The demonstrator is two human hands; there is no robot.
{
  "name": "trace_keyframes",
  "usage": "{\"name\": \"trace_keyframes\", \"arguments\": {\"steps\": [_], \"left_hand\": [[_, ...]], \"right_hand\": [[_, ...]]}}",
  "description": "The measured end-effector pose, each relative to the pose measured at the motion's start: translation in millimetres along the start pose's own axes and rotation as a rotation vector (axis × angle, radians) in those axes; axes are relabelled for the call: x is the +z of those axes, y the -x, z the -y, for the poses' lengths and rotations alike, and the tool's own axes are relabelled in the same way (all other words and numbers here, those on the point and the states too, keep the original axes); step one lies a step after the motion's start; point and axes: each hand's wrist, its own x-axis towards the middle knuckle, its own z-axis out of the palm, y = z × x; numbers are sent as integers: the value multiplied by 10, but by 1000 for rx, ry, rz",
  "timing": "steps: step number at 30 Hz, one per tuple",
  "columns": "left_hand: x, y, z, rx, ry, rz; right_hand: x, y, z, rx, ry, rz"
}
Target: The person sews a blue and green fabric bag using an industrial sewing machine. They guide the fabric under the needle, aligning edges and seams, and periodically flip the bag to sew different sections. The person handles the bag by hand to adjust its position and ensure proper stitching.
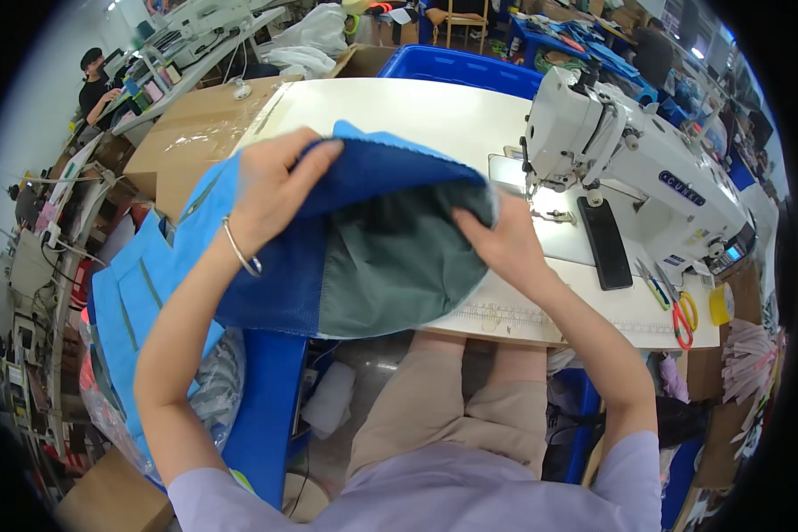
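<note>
One rounded piece of sewn fabric (363,257), dark blue panel on the left and grey-green panel on the right with a light blue edge, held up over the near edge of one white sewing table (399,111). Left hand (279,186) curled over the top left rim of the fabric, fingers closed on the dark blue cloth, one thin silver bangle (239,250) at the wrist. Right hand (498,238) pinching the right rim of the grey-green panel, fingers closed on the cloth. One white industrial sewing machine (634,160) on the right of the table, well apart from the fabric, one black flat rectangular slab (604,242) lying at its base. Two pairs of scissors further right near the table edge: one red-handled with yellow loops (683,317), one small and greenish (654,285). One stack of light blue fabric pieces (129,297) left of the table. One blue plastic bin (465,66) beyond the far edge. One person in black (93,87) seated far off at the upper left
</note>
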Motion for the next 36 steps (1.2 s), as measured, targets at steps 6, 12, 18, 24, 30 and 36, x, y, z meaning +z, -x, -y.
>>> {"name": "trace_keyframes", "arguments": {"steps": [6,12,18,24,30,36], "left_hand": [[-204,-400,-51,518,-213,-375],[-34,-626,-276,618,-219,-342],[267,-591,-648,652,-234,-483],[188,624,-1316,642,-71,-82],[373,1287,-1284,560,-307,63],[444,1410,-1175,696,-282,-16]], "right_hand": [[135,442,565,268,-552,509],[50,663,528,317,-719,448],[14,798,675,404,-735,291],[25,894,874,444,-1116,93],[53,1037,806,472,-776,196],[-36,1080,937,399,-575,47]]}}
